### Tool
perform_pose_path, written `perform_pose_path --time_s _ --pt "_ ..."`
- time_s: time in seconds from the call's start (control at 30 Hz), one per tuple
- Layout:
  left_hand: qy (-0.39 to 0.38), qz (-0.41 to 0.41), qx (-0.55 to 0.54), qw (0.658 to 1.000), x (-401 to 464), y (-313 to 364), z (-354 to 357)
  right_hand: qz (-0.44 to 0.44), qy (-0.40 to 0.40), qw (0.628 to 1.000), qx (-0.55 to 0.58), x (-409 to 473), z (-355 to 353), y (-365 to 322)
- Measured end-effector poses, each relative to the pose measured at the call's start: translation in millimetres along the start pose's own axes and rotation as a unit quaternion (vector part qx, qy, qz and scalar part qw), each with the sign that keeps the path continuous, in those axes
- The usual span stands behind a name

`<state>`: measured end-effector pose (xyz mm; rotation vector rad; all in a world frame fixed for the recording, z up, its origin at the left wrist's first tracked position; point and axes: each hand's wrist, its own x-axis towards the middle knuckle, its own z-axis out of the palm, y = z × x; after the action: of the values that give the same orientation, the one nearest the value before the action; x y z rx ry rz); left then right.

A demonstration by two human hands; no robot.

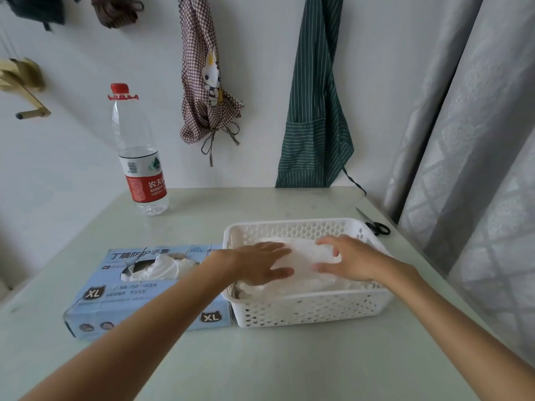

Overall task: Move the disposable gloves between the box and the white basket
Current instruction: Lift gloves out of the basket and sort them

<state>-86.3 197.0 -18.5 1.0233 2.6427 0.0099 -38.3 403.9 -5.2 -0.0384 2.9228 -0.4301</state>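
Item: disposable gloves, a white heap lying inside the white basket, which touches the right end of the blue box; more glove material shows at the box's opening. Left hand and right hand rest flat on the heap, fingers spread, gripping nothing. Handling advice: press evenly, gather loose edges inward, steady the light basket.
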Motion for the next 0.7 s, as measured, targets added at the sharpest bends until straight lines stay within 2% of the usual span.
perform_pose_path --time_s 0.07,0.13,0.3,0.5,0.63,0.7 --pt "-0.051 -0.023 0.088 0.995 3.1 -4.8 11.4 0.037 -0.123 0.988 -0.084 9.4 6.2 1.6" --pt "-0.055 -0.034 0.14 0.988 4.3 -6.7 19.5 0.053 -0.153 0.98 -0.114 16.4 9.8 5.3" --pt "-0.028 -0.031 0.202 0.978 3.2 -5.1 31.2 0.062 -0.15 0.979 -0.125 22.0 23.2 5.7" --pt "-0.036 -0.03 0.087 0.995 -8.3 -3.1 2.3 0.026 -0.122 0.987 -0.098 6.7 -1.9 -5.5" --pt "0.045 -0.025 0.044 0.998 -37.4 -1.5 -14.7 -0.049 -0.037 0.998 0.013 -11.1 -7.5 -20.9" --pt "0.08 -0.027 0.043 0.996 -47.0 -1.5 -11.5 -0.077 -0.078 0.994 0.017 -12.4 1.4 -35.8"
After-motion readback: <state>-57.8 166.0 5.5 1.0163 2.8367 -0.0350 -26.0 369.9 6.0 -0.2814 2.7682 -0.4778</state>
